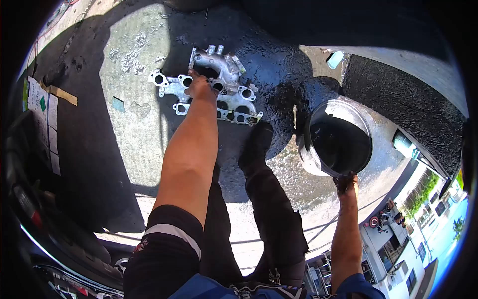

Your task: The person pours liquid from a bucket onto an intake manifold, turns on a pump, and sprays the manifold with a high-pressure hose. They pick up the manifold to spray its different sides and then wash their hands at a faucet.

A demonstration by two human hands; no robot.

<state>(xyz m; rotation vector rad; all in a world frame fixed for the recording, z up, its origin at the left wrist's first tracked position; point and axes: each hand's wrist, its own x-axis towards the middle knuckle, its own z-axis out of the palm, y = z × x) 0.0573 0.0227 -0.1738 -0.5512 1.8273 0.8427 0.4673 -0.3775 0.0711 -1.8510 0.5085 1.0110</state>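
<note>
A silver metal intake manifold (pixel 229 102), with round ports and bolt flanges, is below me near my dark shoe. My left hand (pixel 200 87) grips it around the middle; the fingertips are partly hidden. To the right, a white bucket (pixel 311 162) with a dark inside tilts toward me. My right hand (pixel 346 185), blackened at the fingers, is closed on the bucket's near rim. What lies at the bottom of the bucket is too dark to make out.
Wet, oily black stains (pixel 284 99) cover the concrete beside the manifold. A black, wet-looking slab or mat (pixel 398 94) is at the right. Flattened cardboard (pixel 62 94) lies at far left, near a vehicle (pixel 55 229). A small bluish scrap (pixel 118 104) is on the ground.
</note>
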